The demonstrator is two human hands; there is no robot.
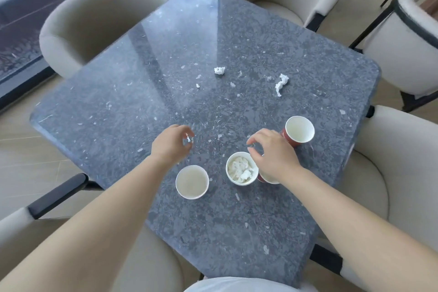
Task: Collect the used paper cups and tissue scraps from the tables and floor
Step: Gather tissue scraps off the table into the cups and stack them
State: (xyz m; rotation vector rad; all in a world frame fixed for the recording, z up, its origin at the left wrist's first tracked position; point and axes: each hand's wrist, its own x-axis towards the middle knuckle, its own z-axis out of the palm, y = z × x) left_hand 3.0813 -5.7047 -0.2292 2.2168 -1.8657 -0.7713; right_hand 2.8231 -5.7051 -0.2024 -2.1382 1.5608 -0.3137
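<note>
Looking down on a dark grey speckled stone table (166, 66) with rounded corners, ringed by beige upholstered armchairs (83, 26). Reaching over the near half with 2 bare arms.

Pinching a tiny white tissue scrap (189, 138) between the curled thumb and fingertips of the left hand (171, 144), just above the tabletop.

Hovering with the right hand (272, 154) palm down, fingers bent and bunched close, thumb and forefinger tips nearly meeting; cannot tell whether pinching anything.

4 cups on the near half:
- Just beside those fingertips, a white-lined paper cup stuffed with crumpled tissue (241, 168).
- To its left and apart from it, an empty white-lined paper cup (192, 182), seen from straight above.
- Under the right wrist, close against the stuffed cup, a mostly hidden red paper cup (266, 180).
- Beyond the right hand, a second red paper cup with a white inside (299, 130), empty; cannot tell whether upright or tilted.

Farther out, near the table's middle and well apart from the cups, 3 loose scraps:
- a crumpled white tissue wad (219, 70)
- a long twisted white tissue strip (280, 84)
- a small white tissue fleck (198, 86)
</note>
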